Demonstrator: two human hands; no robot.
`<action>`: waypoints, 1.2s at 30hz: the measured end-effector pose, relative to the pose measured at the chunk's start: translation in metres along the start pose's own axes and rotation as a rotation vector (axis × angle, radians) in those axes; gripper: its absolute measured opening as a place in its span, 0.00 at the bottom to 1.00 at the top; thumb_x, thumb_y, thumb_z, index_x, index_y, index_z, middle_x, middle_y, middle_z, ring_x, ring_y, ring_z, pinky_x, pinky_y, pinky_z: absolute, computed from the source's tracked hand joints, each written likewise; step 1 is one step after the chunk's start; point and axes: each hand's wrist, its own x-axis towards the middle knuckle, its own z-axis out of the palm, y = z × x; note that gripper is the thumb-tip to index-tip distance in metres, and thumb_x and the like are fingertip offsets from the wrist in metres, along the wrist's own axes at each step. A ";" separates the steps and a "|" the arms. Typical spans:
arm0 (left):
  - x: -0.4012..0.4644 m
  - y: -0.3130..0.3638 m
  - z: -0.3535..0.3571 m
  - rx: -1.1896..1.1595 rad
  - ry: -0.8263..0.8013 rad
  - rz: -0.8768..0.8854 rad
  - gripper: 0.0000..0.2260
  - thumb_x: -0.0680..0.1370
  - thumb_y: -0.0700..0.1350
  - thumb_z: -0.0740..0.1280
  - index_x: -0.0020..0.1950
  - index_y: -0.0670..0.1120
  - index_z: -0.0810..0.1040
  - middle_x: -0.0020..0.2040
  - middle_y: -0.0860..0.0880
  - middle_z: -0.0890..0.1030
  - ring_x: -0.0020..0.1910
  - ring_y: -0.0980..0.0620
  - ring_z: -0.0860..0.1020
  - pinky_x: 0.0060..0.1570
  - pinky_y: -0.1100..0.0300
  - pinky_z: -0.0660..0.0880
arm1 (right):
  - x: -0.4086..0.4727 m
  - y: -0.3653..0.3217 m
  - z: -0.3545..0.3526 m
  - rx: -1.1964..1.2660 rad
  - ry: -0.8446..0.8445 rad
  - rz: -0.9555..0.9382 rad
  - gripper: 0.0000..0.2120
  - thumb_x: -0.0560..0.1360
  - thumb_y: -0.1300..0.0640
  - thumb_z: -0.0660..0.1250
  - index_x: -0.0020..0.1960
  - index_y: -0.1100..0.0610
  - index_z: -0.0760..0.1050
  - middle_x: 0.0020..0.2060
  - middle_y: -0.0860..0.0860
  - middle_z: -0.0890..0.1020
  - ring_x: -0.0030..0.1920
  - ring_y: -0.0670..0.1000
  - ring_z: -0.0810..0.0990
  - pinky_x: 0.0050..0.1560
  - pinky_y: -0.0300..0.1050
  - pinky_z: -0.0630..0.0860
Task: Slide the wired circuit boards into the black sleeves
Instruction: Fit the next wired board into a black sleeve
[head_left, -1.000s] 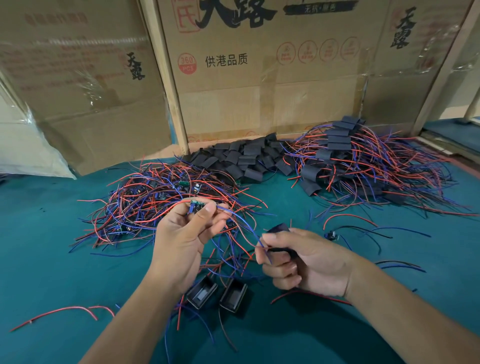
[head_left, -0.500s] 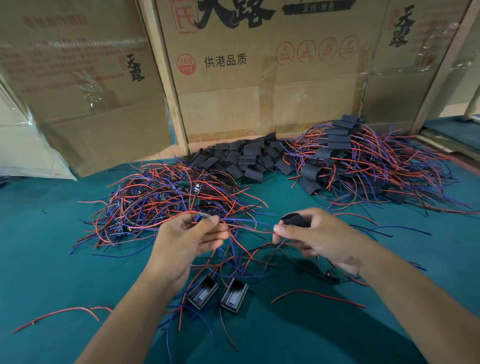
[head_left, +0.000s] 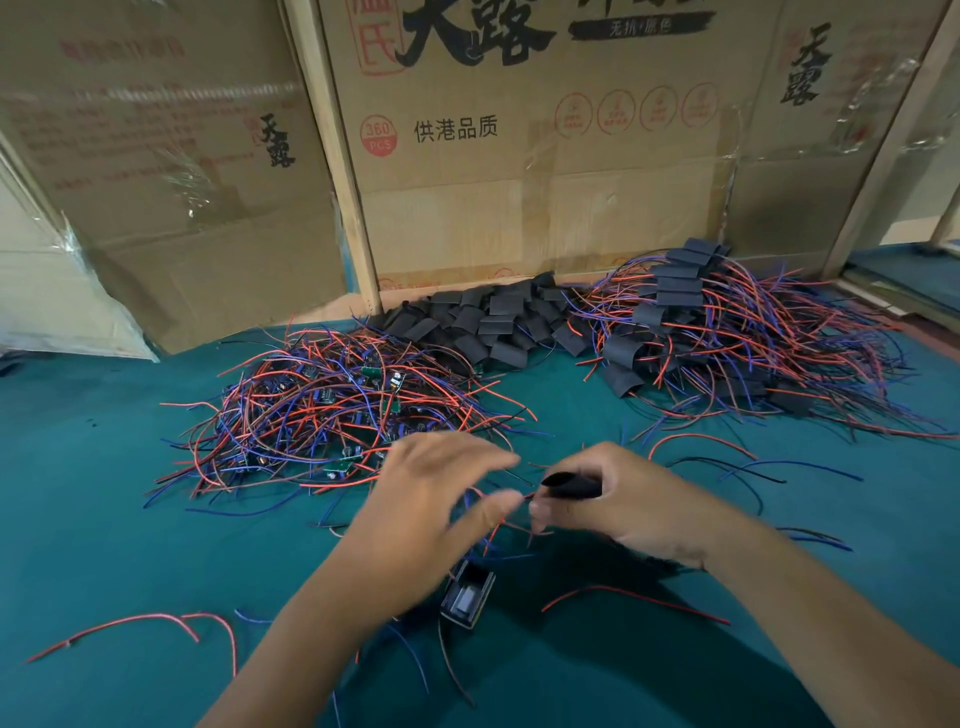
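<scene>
Sleeve (head_left: 571, 484), black and tubular, sits in my right hand (head_left: 631, 506), fingers curled round it with its open end toward my left hand (head_left: 441, 501). That left hand is blurred; its thumb and fingers are near each other just beside the sleeve's mouth, with red and blue wires (head_left: 496, 525) running between the two hands, but I cannot tell whether it pinches them. No board is visible at the fingertips. Below the hands a small black box (head_left: 467, 597) lies on the teal table cloth (head_left: 130, 519). Farther back to the left is the heap of wired circuit boards (head_left: 332, 410), behind it the pile of empty black sleeves (head_left: 488, 325), and to the right the stack of sleeved boards (head_left: 727, 338). Cardboard boxes (head_left: 519, 156) stand behind everything.
</scene>
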 end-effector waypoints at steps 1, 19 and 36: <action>0.001 0.000 0.003 -0.003 -0.062 0.047 0.21 0.80 0.62 0.58 0.59 0.51 0.82 0.54 0.57 0.82 0.58 0.57 0.76 0.67 0.55 0.61 | 0.001 -0.001 0.000 -0.109 0.002 -0.031 0.09 0.75 0.46 0.70 0.40 0.49 0.80 0.30 0.44 0.76 0.32 0.40 0.69 0.35 0.38 0.65; 0.000 -0.008 0.009 -0.498 -0.045 -0.143 0.09 0.82 0.47 0.64 0.46 0.46 0.79 0.39 0.60 0.77 0.40 0.62 0.74 0.45 0.70 0.68 | -0.006 0.006 -0.013 -0.594 0.313 -0.198 0.23 0.76 0.27 0.47 0.44 0.46 0.64 0.36 0.44 0.70 0.36 0.46 0.70 0.36 0.41 0.66; -0.001 -0.012 0.011 -0.545 -0.107 -0.099 0.08 0.82 0.47 0.64 0.45 0.48 0.78 0.41 0.53 0.77 0.42 0.58 0.74 0.47 0.64 0.70 | 0.002 0.004 0.006 -0.502 0.292 -0.354 0.20 0.72 0.36 0.68 0.50 0.52 0.73 0.39 0.41 0.71 0.39 0.41 0.69 0.41 0.31 0.65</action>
